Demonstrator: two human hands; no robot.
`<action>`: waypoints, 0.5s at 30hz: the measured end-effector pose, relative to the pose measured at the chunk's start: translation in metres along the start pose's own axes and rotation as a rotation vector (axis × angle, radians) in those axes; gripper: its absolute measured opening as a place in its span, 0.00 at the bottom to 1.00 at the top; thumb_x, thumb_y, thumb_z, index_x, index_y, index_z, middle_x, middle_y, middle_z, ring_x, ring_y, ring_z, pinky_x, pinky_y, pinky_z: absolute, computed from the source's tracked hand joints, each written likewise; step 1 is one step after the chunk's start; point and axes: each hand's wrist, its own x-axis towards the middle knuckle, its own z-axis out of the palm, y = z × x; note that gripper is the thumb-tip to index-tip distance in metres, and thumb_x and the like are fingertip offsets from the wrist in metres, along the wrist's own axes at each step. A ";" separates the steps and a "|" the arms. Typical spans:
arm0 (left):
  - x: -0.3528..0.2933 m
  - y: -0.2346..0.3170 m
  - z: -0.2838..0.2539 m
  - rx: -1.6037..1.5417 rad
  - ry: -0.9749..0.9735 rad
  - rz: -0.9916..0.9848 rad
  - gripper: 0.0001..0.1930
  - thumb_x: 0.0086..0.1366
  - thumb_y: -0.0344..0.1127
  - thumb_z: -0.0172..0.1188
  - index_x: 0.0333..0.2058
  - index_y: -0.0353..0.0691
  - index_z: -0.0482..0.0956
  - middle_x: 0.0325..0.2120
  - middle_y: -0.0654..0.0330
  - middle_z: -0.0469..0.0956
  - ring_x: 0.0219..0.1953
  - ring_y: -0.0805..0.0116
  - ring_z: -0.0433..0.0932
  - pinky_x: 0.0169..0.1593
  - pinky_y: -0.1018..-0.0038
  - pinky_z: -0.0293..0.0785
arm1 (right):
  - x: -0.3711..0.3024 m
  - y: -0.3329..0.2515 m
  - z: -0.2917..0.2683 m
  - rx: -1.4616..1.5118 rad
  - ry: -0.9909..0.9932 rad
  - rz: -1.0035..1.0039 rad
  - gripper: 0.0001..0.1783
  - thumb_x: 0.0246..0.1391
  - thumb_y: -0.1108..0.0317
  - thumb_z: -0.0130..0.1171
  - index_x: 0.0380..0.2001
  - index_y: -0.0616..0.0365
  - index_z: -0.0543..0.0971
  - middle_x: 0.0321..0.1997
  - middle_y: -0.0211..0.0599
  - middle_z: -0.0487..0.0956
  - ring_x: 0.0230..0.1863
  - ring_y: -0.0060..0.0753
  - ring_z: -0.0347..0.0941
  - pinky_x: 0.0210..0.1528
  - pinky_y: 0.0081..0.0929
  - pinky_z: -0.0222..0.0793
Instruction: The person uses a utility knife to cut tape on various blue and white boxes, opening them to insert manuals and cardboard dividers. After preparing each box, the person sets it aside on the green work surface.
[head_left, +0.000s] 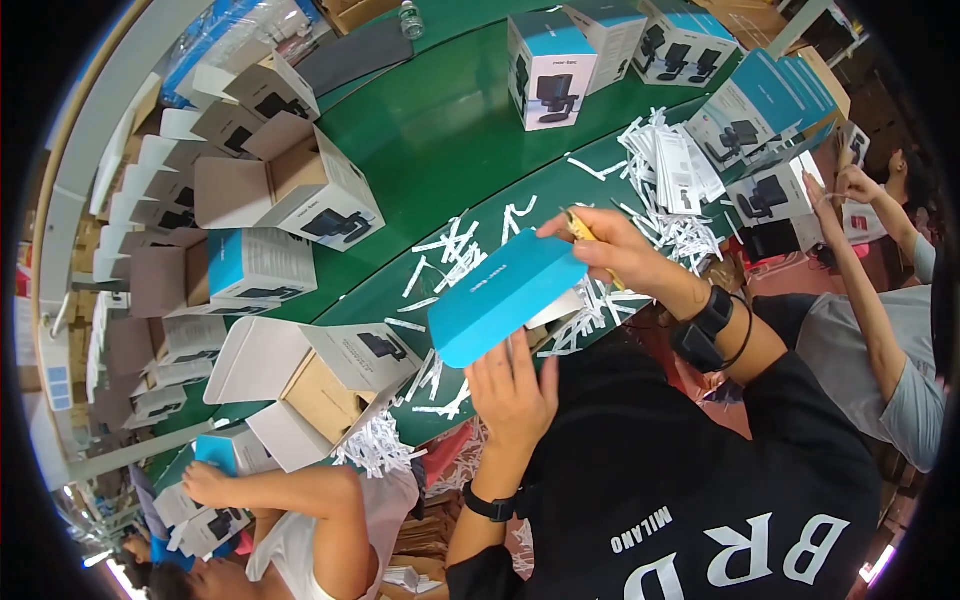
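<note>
A small cardboard box [550, 312] with a bright blue lid flap [505, 300] lies in front of me over the green table's near edge. My left hand [512, 395] rests against the near side of the box, fingers stretched and the thumb apart. At the lid's far right corner, my right hand [615, 250] is closed around a slim yellow tool [580, 226], whose exact kind is not clear. Its fingertips also touch the blue flap. The inside of the box is mostly hidden by the lid.
White paper strips [455, 250] lie scattered on the green table [420, 130]. Open printed boxes [335, 375] stand to the left; closed ones [550, 75] stand at the back. A stack of leaflets [680, 175] lies right. Co-workers' hands [205, 485] work lower left and at the right.
</note>
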 end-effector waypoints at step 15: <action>-0.015 0.005 0.015 -0.268 -0.224 0.311 0.27 0.61 0.43 0.69 0.55 0.35 0.78 0.49 0.47 0.77 0.54 0.46 0.77 0.59 0.47 0.70 | -0.019 0.049 -0.004 -1.149 0.042 -0.848 0.37 0.42 0.42 0.77 0.53 0.50 0.81 0.30 0.28 0.74 0.18 0.32 0.72 0.20 0.26 0.69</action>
